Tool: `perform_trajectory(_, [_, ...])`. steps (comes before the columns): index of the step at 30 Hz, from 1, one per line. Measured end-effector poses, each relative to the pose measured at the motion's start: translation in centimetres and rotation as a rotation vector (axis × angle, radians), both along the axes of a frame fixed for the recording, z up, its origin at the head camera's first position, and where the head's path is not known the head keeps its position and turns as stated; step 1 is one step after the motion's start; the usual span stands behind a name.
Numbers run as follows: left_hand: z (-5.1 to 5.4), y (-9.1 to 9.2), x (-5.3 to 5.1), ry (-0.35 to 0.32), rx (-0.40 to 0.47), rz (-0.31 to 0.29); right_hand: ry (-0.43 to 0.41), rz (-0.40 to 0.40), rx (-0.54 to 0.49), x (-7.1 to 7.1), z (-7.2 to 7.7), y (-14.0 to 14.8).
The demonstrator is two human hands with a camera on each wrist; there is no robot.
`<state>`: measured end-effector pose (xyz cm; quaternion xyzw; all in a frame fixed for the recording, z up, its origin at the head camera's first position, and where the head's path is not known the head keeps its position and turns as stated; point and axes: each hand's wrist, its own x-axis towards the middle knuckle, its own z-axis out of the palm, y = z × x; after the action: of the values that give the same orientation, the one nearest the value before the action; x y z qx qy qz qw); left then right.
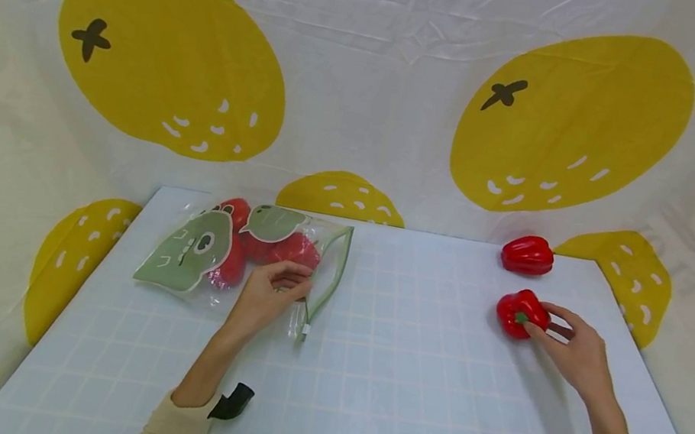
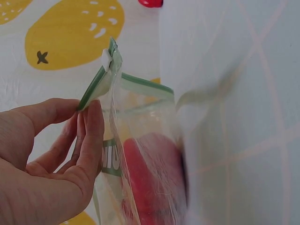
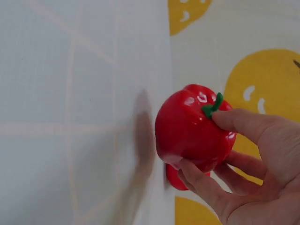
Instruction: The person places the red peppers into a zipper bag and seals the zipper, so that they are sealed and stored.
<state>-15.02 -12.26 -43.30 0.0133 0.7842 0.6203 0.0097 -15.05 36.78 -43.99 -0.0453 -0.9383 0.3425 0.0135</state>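
A clear zip bag (image 1: 174, 252) with green prints and a green edge lies at the table's back left, several red peppers (image 1: 231, 262) inside. My left hand (image 1: 267, 296) pinches the green-trimmed edge of its mouth between thumb and fingers; in the left wrist view the bag's mouth (image 2: 147, 86) stands parted beside the hand (image 2: 51, 159). On the right, my right hand (image 1: 575, 350) grips a red pepper (image 1: 515, 312) with a green stem, thumb by the stem, as the right wrist view shows, where the pepper (image 3: 187, 131) appears held just off the table.
Another red pepper (image 1: 528, 255) lies at the table's back right edge, behind the held one. The table (image 1: 383, 409) has a pale grid cover. A white cloth (image 1: 366, 112) with yellow fruit prints hangs behind and at the sides.
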Motion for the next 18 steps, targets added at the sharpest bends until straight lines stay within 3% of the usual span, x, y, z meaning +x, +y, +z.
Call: perform_trajectory(18, [-0.1,-0.1,0.0,-0.002,0.012,0.005,-0.082,0.011,-0.198,-1.4,0.1,-3.1])
